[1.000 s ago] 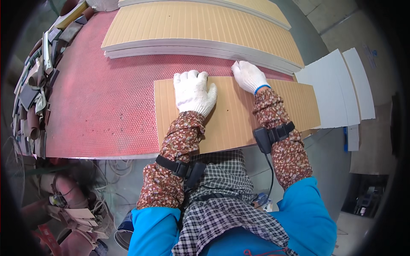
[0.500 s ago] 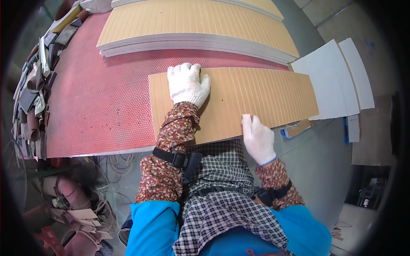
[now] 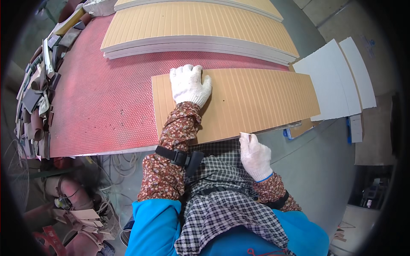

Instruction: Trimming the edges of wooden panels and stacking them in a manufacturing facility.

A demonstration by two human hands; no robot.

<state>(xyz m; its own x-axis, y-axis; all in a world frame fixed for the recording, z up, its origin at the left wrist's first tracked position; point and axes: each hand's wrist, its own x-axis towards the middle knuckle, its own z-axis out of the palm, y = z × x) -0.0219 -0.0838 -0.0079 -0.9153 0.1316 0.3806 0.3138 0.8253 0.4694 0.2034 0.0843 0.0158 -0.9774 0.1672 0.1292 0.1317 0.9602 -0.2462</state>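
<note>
A long tan grooved panel (image 3: 265, 96) with pale edges lies across the near right part of the red table, its right part reaching beyond it. My left hand (image 3: 190, 87), in a white knit glove, holds the panel near its left end. Its fingers bend over the far edge and the thumb lies on the face. My right hand (image 3: 256, 158), gloved too, is just off the panel's near edge. Its fingers are closed on a small folded piece of sandpaper (image 3: 245, 135), pale with a reddish-brown edge; most of it is hidden in the glove.
Stacked grooved panels (image 3: 196, 27) stand behind on the red mesh-textured tabletop (image 3: 102, 94). Sandpaper rolls and sanding blocks (image 3: 36, 102) crowd its left rim. White boards (image 3: 329, 81) lie to the right. Below left are hoses, a red pipe (image 3: 74, 192) and scraps.
My right hand has moved toward me, from over the panel's near edge to just off it, and the small piece in its fingers now shows. My left hand stays on the panel.
</note>
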